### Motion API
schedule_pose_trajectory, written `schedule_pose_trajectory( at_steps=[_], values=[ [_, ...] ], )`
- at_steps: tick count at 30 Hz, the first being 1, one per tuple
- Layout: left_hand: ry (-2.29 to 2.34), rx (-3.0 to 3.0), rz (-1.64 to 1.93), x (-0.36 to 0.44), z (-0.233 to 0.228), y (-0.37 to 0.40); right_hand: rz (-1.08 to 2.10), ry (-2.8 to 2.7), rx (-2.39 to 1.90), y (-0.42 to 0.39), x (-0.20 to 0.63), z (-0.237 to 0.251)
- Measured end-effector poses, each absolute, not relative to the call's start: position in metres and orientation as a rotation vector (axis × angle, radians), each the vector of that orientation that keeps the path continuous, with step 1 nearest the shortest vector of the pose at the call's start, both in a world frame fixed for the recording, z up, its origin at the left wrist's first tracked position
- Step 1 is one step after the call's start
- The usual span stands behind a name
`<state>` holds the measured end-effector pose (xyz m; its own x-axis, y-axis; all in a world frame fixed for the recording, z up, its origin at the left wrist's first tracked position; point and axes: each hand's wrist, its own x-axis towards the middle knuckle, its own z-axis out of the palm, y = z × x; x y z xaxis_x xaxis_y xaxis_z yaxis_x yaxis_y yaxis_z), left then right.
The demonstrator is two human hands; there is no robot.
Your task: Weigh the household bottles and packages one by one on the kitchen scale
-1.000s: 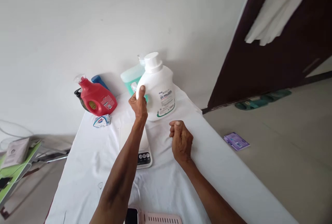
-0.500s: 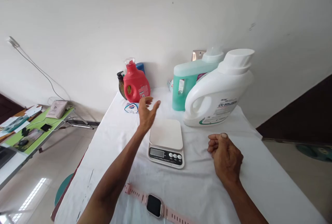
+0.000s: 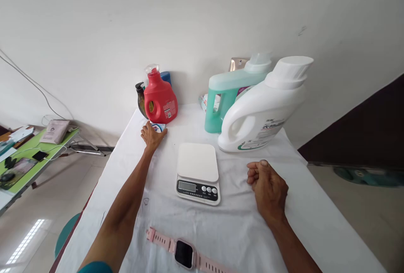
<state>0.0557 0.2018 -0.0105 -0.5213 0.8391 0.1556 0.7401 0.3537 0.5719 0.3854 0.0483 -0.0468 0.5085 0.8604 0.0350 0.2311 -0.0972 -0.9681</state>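
My left hand (image 3: 152,136) reaches to the far left of the white-clothed table (image 3: 240,239) and lies on a small blue-and-white packet (image 3: 159,127), covering most of it. Just behind stands a red detergent bottle (image 3: 160,98) with a dark bottle (image 3: 140,99) and a blue one (image 3: 166,77) beside it. My right hand (image 3: 268,188) rests on the cloth as a loose fist, holding nothing. A white kitchen scale (image 3: 198,172) sits between my hands with nothing on it. A large white detergent jug (image 3: 265,108) and a green one (image 3: 227,94) stand behind the scale.
A pink smartwatch (image 3: 184,252) lies flat near the table's front edge. A green side table (image 3: 23,165) with small items stands at the left. The white wall is right behind the bottles. A dark door panel (image 3: 362,134) is at the right.
My left hand let go of the white jug, swung left over the scale and came down on the small packet. My right fist stayed put. The view shifted left.
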Motion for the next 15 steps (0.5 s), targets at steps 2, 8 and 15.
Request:
schedule_pose_trajectory(
  at_steps=[2, 8, 15],
  values=[
    [2.420, 1.436, 0.945, 0.052, -0.006, 0.189, 0.662, -0.975, -1.607, 0.048, 0.385, -0.045],
    [1.982, 1.719, 1.117, 0.063, 0.017, 0.120, 0.630, -1.010, -1.563, 0.048, 0.380, -0.039],
    [1.517, 2.163, 0.920, 0.125, 0.015, 0.070, 0.628, -1.018, -1.536, 0.045, 0.378, -0.038]
  ],
)
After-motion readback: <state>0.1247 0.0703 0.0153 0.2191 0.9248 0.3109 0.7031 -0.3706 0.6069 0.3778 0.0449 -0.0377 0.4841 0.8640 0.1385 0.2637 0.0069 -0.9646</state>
